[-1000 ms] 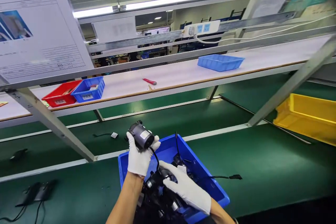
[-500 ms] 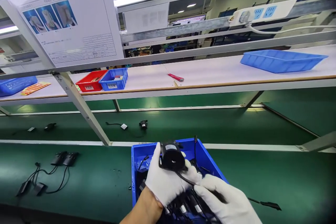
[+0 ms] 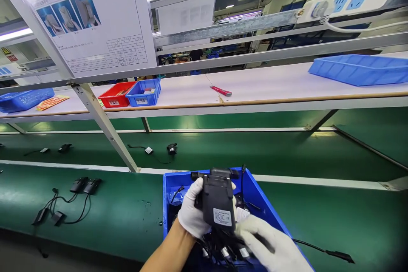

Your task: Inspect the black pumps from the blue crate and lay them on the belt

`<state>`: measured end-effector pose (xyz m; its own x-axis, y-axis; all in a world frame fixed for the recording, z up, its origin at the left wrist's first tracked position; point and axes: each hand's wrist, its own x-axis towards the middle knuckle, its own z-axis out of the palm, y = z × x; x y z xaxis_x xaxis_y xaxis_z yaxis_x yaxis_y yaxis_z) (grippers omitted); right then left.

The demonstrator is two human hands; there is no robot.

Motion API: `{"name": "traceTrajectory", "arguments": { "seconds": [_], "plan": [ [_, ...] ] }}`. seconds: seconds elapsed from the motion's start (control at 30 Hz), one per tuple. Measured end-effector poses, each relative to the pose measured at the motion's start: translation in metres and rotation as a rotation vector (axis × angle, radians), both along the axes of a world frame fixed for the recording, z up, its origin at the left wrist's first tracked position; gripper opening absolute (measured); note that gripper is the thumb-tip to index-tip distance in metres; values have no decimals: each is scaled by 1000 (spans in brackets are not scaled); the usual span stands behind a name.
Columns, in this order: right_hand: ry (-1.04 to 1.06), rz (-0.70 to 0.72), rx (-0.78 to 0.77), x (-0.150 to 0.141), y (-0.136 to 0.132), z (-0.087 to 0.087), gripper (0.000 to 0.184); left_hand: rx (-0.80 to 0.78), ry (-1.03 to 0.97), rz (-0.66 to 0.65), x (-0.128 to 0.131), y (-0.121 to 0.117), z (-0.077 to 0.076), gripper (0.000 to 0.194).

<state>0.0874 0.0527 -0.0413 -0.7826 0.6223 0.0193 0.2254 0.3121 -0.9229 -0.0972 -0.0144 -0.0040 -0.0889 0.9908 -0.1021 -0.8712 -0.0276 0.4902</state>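
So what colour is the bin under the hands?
Blue bin, seen clearly from the head camera.

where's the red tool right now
In the head view, the slim red tool lies on the white shelf above the green belt, right of the small blue bin and red bin.

Green bench and white shelf

The green bench (image 3: 121,216) carries a blue bin (image 3: 270,216) under the hands and black corded parts (image 3: 68,197) to their left; beyond them, the white shelf (image 3: 261,83) holds a red tray (image 3: 116,93), small blue tray (image 3: 143,92), red tool (image 3: 221,90), wide blue tray (image 3: 360,69).
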Motion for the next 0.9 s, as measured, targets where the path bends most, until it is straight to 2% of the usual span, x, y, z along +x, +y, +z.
{"name": "traceTrajectory", "arguments": {
  "seconds": [0.07,0.13,0.2,0.27,0.33,0.4,0.53,0.63,0.77,0.83,0.9],
  "plan": [
    [72,-65,-50,-8,1,-3,40,-50,204,148,1,-2,1,59],
    [130,-109,-32,-20,2,-2,63,-58,545,330,5,-4,1,54],
    [152,-115,-10,-34,3,2,77,-31,936,478,8,-5,0,60],
    [158,-89,-44,-45,2,10,76,-6,1231,551,10,-7,-2,65],
    [169,-47,-98,-51,1,17,75,27,1390,573,9,-11,-5,64],
    [159,-28,-102,-52,0,25,74,82,1450,605,6,-16,-9,72],
    [189,28,-24,-52,-1,43,65,164,1482,665,2,-25,-17,100],
    [205,74,-18,-52,-2,55,58,168,1495,675,3,-27,-23,105],
    [178,35,-4,-45,-1,54,62,293,1533,685,0,-27,-19,120],
    [187,23,30,-40,0,50,65,391,1565,636,-7,-31,-13,129],
    [207,32,85,-35,2,48,61,413,1567,543,-15,-37,-9,130]
  ]
}}
